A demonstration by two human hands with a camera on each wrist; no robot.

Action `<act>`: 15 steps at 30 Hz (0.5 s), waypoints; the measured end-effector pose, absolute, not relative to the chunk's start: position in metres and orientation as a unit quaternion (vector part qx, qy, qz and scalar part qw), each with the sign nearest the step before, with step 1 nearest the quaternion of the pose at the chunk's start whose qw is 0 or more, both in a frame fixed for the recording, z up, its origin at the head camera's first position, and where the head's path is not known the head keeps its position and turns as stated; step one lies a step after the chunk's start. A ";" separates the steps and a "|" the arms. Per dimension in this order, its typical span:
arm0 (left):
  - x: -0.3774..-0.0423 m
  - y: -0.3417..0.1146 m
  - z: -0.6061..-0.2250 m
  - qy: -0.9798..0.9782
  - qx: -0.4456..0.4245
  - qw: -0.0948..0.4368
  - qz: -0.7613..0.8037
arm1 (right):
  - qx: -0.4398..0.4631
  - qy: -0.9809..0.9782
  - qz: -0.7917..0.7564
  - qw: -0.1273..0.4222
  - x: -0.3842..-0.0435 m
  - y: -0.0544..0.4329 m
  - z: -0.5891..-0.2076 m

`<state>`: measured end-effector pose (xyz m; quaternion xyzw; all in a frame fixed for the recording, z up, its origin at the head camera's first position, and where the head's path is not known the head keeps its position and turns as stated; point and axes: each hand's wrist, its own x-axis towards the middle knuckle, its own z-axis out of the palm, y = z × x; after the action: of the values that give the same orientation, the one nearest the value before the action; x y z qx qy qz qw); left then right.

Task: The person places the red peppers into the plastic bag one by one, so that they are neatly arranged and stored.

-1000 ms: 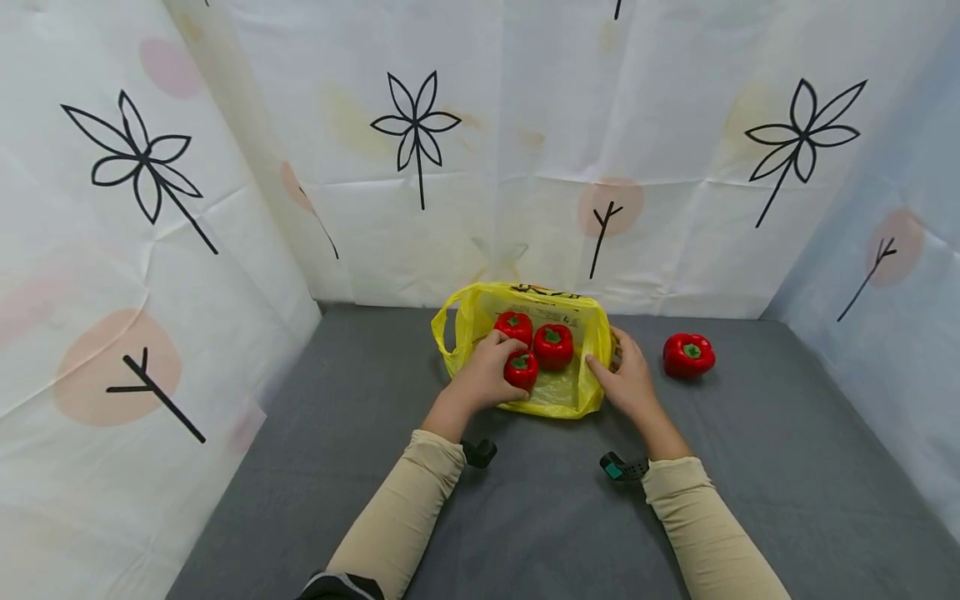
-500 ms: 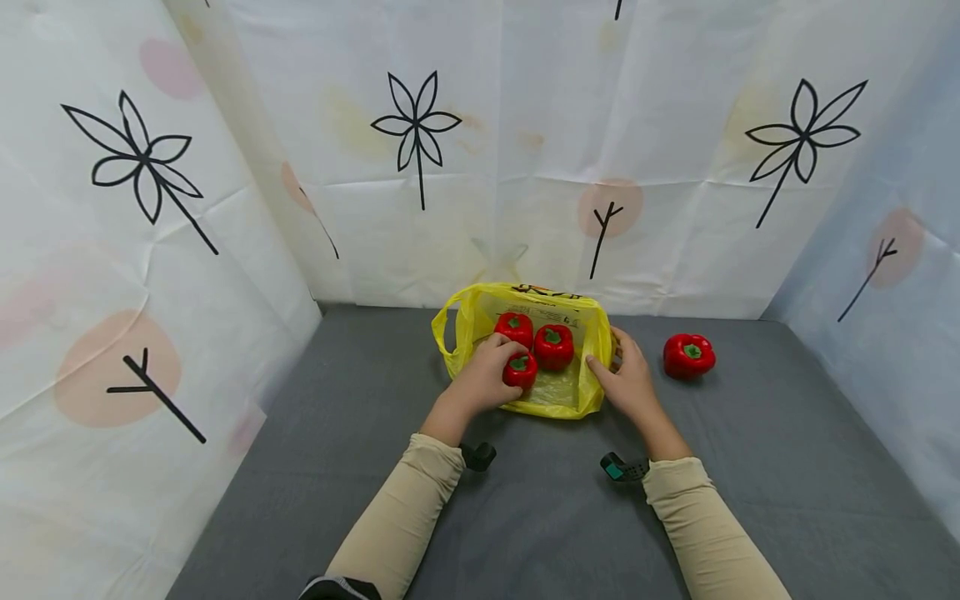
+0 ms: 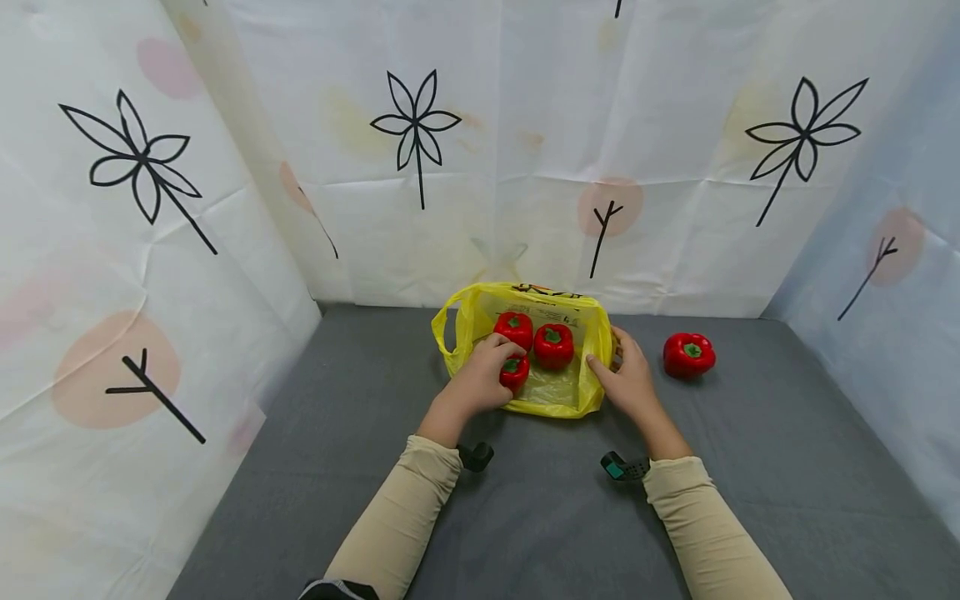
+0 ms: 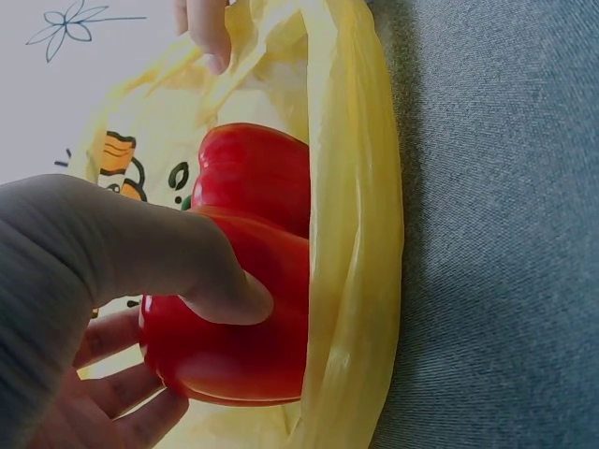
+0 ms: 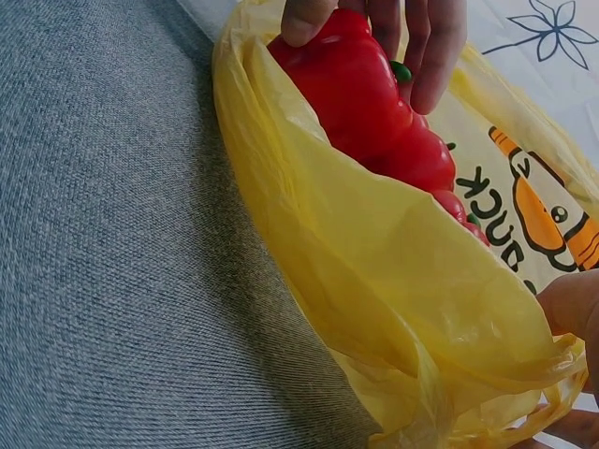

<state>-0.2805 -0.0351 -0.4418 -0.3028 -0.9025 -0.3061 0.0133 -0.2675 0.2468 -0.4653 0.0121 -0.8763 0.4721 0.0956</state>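
Note:
A yellow plastic bag lies with its mouth toward me and holds three red bell peppers. My left hand reaches into it and grips the front-left pepper, thumb on one side and fingers around the other, as the left wrist view shows. Just behind sit a second pepper and, to its right, a third pepper. With my right hand I pinch the bag's right edge, thumb inside and fingers outside; the right wrist view shows only part of that hand.
Outside the bag, to the right of my right hand, another red bell pepper rests on the grey cloth. A white patterned curtain rises right behind the bag, with more of it along both sides.
My left hand has shifted slightly left with the front pepper in its grip. The right hand, the bag and the other peppers stay where they were.

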 end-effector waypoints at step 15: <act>-0.278 -0.041 -0.445 -0.894 -0.302 0.038 -0.330 | 0.011 -0.876 0.473 0.093 -0.268 0.247 -0.467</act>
<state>-0.2780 -0.0413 -0.4448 -0.3017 -0.8935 -0.3304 0.0383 -0.2683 0.2468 -0.4669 0.0107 -0.8762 0.4728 0.0930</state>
